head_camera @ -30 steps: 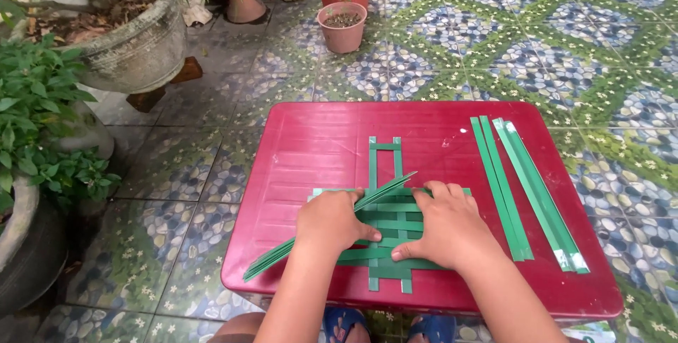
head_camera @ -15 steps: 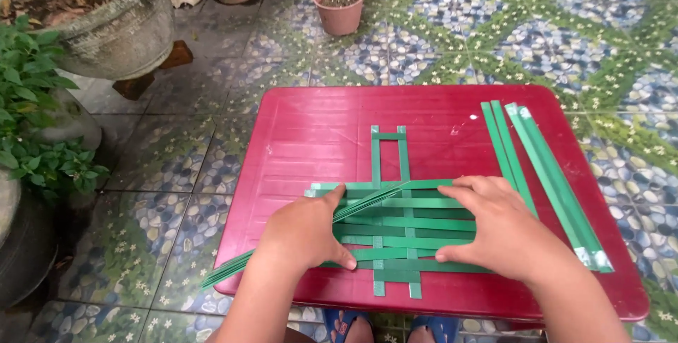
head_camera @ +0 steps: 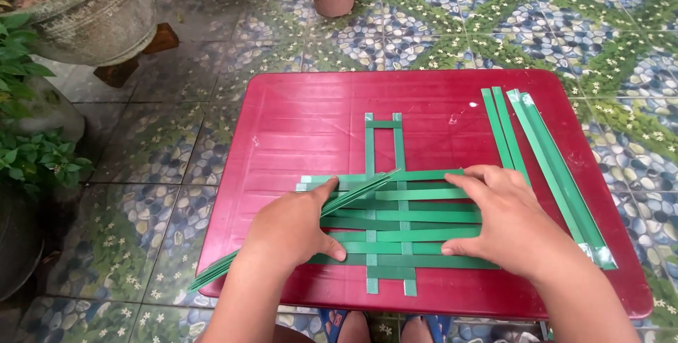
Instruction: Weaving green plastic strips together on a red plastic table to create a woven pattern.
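I see the woven green strip mat (head_camera: 395, 223) lying near the front edge of the red table (head_camera: 311, 117). My left hand (head_camera: 293, 230) and right hand (head_camera: 512, 223) press flat on it, fingers spread, gripping nothing.

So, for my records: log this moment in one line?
left hand: flat on woven green strips | right hand: flat on weave | spare strips: table's right

Two bare hands (head_camera: 296, 230) and forearms, no sleeves, rings or watch; blue sandals (head_camera: 339, 318) below.

Both hands (head_camera: 395, 226) have slid apart — more of the woven mat (head_camera: 395, 223) shows.
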